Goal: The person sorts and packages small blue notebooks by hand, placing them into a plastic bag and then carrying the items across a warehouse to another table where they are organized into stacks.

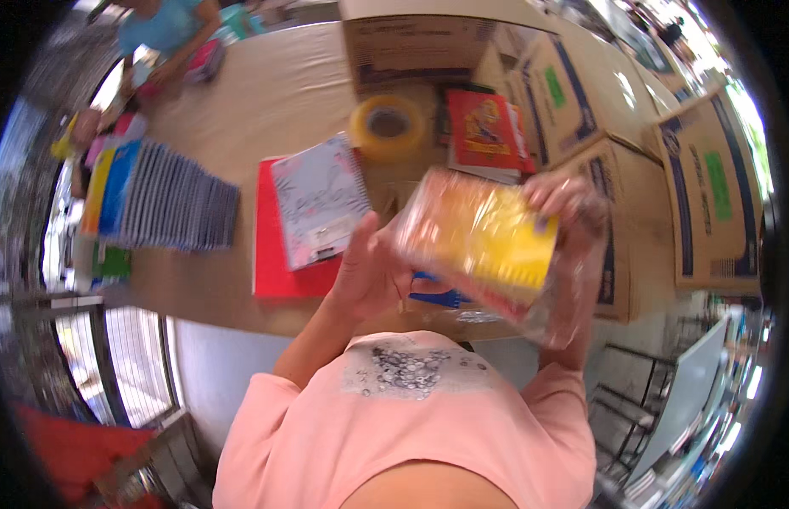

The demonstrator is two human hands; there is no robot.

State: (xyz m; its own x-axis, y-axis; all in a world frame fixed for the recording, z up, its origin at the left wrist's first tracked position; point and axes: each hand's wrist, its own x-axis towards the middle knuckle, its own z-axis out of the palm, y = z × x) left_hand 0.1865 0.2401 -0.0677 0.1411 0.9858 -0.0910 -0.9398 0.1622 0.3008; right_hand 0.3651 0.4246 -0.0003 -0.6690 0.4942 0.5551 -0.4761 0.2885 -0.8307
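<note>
1. The left hand [373, 276] is gripping the left end of a yellow spiral notebook [488, 237] wrapped in a clear plastic bag [564, 297], fingers clamped on it and thumb pointing up.
2. The right hand [568, 204] is pinching the bag's far right corner, fingers closed on the plastic; the whole package is hanging tilted in the air above the near edge of the worktop [267, 93], blurred.
3. Just under it, a blue item [437, 293] is peeking out, too hidden to identify.
4. Left of the hands, a pale patterned notebook [320, 199] is lying on a red folder [280, 254].
5. Further left, a row of grey notebooks [174, 208] is leaning along the left edge.
6. Beyond, a tape roll [388, 125] is sitting beside a red book [484, 131].
7. Cardboard boxes [581, 93] are crowding the far right corner.
8. At the far left corner, another person in a turquoise top [165, 25] is working.
</note>
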